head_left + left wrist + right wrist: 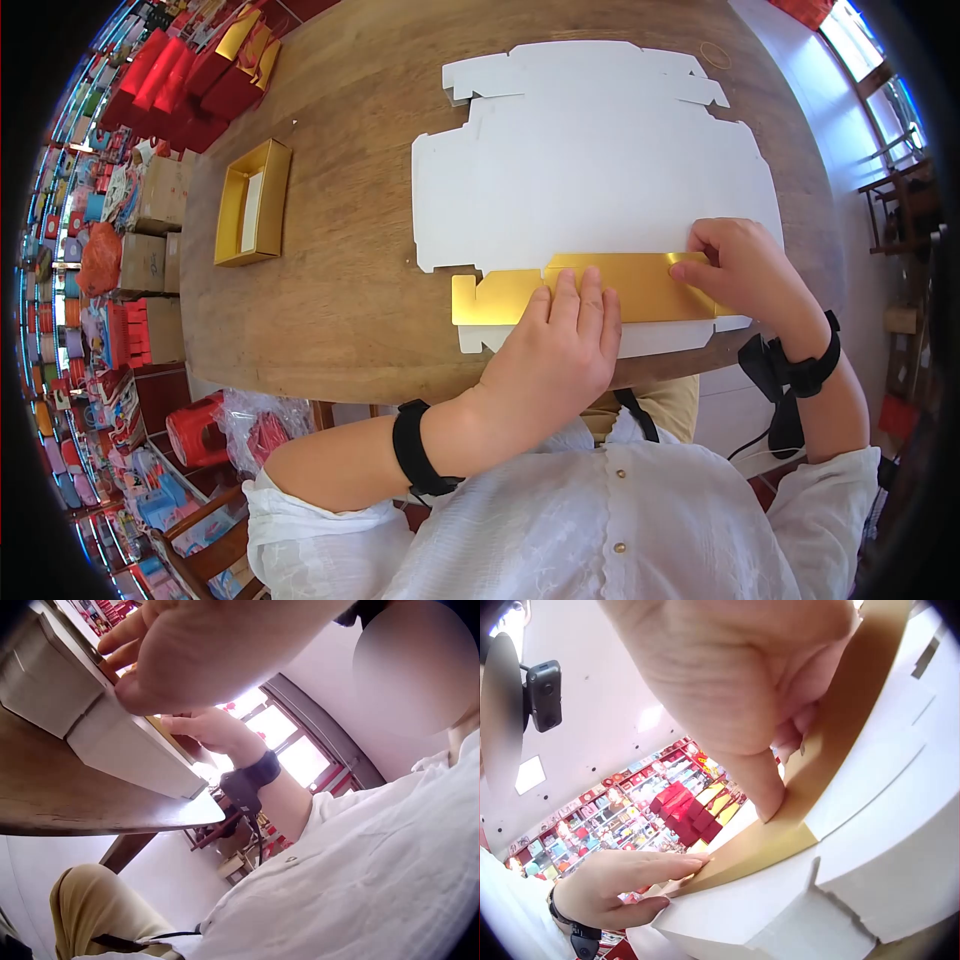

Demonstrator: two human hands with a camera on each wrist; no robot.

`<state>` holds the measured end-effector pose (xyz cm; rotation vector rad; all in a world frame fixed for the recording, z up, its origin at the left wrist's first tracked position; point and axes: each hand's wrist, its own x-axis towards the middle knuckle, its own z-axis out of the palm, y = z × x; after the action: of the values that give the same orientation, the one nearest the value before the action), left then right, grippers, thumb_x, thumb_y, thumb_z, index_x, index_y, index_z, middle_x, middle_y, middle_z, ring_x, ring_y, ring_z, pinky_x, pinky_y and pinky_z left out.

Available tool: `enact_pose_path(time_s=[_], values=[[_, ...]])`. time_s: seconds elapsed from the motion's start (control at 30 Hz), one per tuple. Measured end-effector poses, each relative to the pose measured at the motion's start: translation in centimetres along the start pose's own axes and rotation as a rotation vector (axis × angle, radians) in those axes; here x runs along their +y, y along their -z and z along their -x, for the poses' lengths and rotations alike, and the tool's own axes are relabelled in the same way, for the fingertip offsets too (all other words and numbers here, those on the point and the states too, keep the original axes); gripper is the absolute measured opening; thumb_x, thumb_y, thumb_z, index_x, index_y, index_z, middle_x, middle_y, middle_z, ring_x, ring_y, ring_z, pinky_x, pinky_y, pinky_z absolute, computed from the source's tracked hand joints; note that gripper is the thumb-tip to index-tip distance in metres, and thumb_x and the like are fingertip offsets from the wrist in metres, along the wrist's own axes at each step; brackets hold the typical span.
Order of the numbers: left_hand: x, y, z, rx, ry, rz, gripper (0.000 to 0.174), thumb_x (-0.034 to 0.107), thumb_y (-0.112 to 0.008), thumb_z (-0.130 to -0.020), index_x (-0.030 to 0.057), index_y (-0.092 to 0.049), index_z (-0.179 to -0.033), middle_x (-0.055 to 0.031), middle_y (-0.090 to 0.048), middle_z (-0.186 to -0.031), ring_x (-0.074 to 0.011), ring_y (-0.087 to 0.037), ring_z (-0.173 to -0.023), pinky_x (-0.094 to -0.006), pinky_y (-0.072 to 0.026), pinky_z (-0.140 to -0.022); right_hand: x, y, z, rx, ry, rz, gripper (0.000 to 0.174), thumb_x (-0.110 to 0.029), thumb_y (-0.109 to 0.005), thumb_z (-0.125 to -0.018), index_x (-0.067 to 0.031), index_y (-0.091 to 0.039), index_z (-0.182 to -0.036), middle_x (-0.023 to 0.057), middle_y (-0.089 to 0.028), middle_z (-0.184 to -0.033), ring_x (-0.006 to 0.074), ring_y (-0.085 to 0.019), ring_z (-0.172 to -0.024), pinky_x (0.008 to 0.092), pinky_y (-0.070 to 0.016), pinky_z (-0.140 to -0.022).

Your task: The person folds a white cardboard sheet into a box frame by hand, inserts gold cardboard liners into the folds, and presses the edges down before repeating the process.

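A large die-cut cardboard box blank (590,170), white on its upper face, lies spread on the wooden table. Along its near side, a long folded panel (640,285) shows its gold outside. My left hand (565,355) rests on the left half of this gold panel, fingers extended and close together. At the panel's right end, my right hand (745,270) has its thumb on the gold face and its other fingers curled at the far edge. The right wrist view shows the right thumb (761,787) against the gold surface. White flaps (127,761) overhang the table's near edge.
An open gold box (270,205) with something white inside stands at the table's left. Red gift bags (165,85) are at the far left corner. A rubber band (715,53) lies beyond the blank. Crowded shelves and cartons (145,260) line the left side.
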<state>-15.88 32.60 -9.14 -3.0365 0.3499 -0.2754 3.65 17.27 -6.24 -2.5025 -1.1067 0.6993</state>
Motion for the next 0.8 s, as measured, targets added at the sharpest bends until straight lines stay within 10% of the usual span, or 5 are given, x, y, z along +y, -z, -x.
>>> enact_pose_path(time_s=[0.37, 0.47, 0.53, 0.8], values=[[-0.5, 0.7, -0.9, -0.063, -0.023, -0.013, 0.037, 0.007, -0.062, -0.081, -0.0084, -0.059, -0.115, -0.0254, -0.063, -0.115, -0.0357, -0.062, -0.109, -0.0426, -0.0535, -0.092, -0.1, 0.1, 0.3, -0.014, 0.011, 0.046, 0.029, -0.025, -0.073, -0.079, -0.0031, -0.056, -0.07, 0.0139, -0.06, -0.069, 0.0331, -0.057, -0.066, 0.0419, -0.0444, -0.064], [-0.5, 0.2, -1.2, -0.022, -0.029, -0.039, 0.037, 0.006, -0.063, -0.078, -0.0075, -0.06, -0.113, -0.0218, -0.064, -0.108, -0.0338, -0.062, -0.104, -0.0408, -0.0549, -0.088, 0.4, -1.1, 0.8, 0.114, 0.086, 0.151, 0.025, -0.024, -0.075, -0.077, -0.0051, -0.058, -0.078, 0.0108, -0.065, -0.087, 0.0301, -0.06, -0.079, 0.0408, -0.0454, -0.069], [-0.9, -0.3, -1.5, 0.022, -0.043, -0.052, 0.037, 0.005, -0.063, -0.077, -0.0071, -0.061, -0.111, -0.0194, -0.064, -0.103, -0.0324, -0.063, -0.1, -0.0387, -0.056, -0.085, 1.1, -2.0, 1.5, 0.35, 0.467, 0.264, 0.027, -0.023, -0.077, -0.074, -0.0066, -0.063, -0.089, 0.0062, -0.065, -0.1, 0.0256, -0.06, -0.09, 0.0388, -0.0461, -0.077], [-2.6, 0.2, -2.4, -0.067, 0.016, 0.151, 0.028, 0.005, -0.064, -0.074, -0.0002, -0.066, -0.101, -0.0066, -0.062, -0.088, -0.0223, -0.061, -0.079, -0.0315, -0.0532, -0.066, 0.7, -4.5, 3.7, 0.475, 0.565, 0.296, 0.029, -0.015, -0.074, -0.068, -0.0041, -0.066, -0.094, 0.003, -0.063, -0.09, 0.0196, -0.06, -0.083, 0.0336, -0.0491, -0.078]])
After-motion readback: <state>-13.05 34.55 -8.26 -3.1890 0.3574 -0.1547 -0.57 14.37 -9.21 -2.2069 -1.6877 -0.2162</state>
